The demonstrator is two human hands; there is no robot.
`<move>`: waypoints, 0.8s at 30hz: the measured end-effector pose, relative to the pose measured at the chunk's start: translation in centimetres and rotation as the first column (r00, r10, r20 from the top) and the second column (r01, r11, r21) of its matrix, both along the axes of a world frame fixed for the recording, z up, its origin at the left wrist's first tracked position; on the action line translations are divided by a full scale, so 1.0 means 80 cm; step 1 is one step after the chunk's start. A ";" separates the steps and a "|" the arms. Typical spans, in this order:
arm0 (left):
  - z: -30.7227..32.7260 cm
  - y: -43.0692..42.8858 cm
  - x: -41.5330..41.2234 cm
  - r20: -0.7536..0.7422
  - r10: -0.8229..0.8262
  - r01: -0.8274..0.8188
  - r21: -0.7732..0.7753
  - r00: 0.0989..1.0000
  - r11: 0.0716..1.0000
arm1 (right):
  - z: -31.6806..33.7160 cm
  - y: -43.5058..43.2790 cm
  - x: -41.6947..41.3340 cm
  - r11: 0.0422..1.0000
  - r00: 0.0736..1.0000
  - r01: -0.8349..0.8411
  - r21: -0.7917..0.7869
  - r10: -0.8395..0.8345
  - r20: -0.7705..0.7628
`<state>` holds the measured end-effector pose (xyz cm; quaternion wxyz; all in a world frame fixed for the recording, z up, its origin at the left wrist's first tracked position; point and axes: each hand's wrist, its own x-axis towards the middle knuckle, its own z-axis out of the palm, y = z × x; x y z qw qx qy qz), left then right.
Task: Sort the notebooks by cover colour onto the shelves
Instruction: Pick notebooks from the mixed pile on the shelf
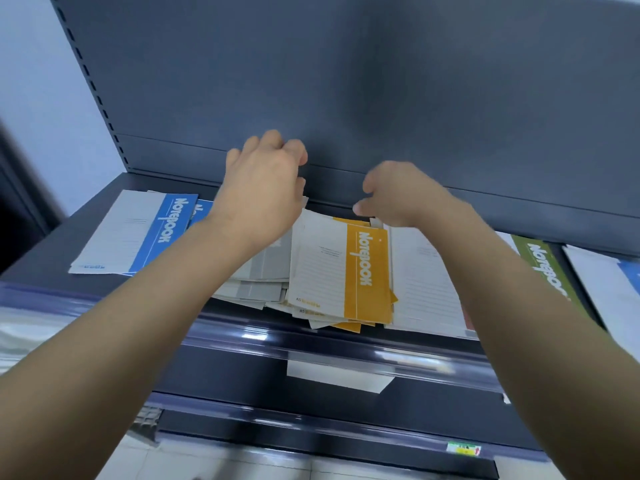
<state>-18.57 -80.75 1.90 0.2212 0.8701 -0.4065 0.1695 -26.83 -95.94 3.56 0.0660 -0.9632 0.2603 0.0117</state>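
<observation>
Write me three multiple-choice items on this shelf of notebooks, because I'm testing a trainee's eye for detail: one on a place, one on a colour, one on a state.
1. Where does the green-banded notebook lie relative to the yellow-banded stack?
A) to its left
B) underneath it
C) to its right

2. What colour is the band on the left-end notebooks of the top shelf?
A) blue
B) red
C) black

3. How does the yellow-banded stack lie?
A) standing upright
B) flat, with edges fanned unevenly
C) rolled up

Key:
1 C, the green band shows further right along the shelf than the yellow one.
2 A, a blue strip carries the white word "Notebook".
3 B, offset corners poke out below the top cover.
</observation>
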 end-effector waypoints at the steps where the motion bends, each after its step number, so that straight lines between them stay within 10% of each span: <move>1: 0.005 0.005 0.002 0.019 0.010 -0.010 -0.010 1.000 1.000 | 0.015 0.010 0.001 0.999 0.998 -0.051 -0.009 0.051 0.029; 24: 0.102 0.413 0.062 0.355 0.530 -0.486 -0.211 0.770 0.848 | 0.143 0.400 0.117 0.708 0.637 -0.606 -0.362 0.705 0.313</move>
